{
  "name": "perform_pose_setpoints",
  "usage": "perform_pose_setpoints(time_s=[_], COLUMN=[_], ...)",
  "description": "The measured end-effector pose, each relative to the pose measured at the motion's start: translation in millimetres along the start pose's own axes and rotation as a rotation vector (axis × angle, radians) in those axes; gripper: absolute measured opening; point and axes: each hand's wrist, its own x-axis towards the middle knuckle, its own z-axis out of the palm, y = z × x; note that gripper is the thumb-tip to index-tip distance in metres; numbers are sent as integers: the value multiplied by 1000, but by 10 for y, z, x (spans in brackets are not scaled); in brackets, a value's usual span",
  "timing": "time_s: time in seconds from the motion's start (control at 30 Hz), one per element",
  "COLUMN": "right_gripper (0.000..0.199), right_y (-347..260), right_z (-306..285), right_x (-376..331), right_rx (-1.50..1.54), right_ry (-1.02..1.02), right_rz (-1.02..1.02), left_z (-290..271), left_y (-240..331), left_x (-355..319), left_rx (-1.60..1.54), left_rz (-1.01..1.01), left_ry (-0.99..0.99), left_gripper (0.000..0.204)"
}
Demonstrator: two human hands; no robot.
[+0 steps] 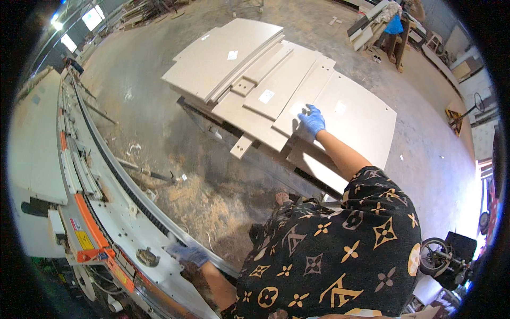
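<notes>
Right hand point(312, 120), blue-gloved, frame centre: grip flat on a panel point(319, 87) atop the stack. Left hand point(187, 253), lower left: resting on machine point(122, 223) edge, grip unclear.

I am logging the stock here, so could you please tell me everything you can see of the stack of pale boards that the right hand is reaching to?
The stack of boards is a loose pile of flat, pale beige panels, apparently laminated wood, of mixed sizes, fanned unevenly on a dark low stand above the concrete floor. Several carry small white stickers; some narrow pieces show drilled holes. The right hand, in a blue glove, rests on a board near the pile's right side.
</notes>
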Motion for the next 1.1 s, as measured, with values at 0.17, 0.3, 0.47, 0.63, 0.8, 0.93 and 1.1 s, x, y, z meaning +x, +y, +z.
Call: perform_pose_setpoints(time_s=[0.17, 0.3, 0.47, 0.63, 0.8, 0.93, 1.1], right_gripper=[75, 77, 80, 80, 76, 71, 70], right_y=[-301, -493, -610, -665, -752, -732, -752], right_z=[-224, -321, -251, -290, -24, 209, 155], right_x=[145, 202, 345, 31, -927, -1322, -1397], right_rx=[-631, -900, -1096, -940, -638, -425, -306], right_ry=[-509, -645, -570, -558, -745, -678, -808], right_rz=[-616, -952, -1205, -1341, -1432, -1352, -1276], left_z=[422, 655, 924, 909, 1098, 1238, 1344], left_y=[1299, 1643, 1881, 2544, 2980, 2844, 2494], left_x=[-184, -115, -178, -182, -219, -124, 12], left_rx=[-195, -282, -434, -280, 313, 336, 209], left_rz=[145, 88, 25, 267, 633, 513, 593], left_ry=[-495, -685, -797, -946, -1096, -1143, -1047], left_gripper=[66, 51, 44, 63, 96, 105, 89])
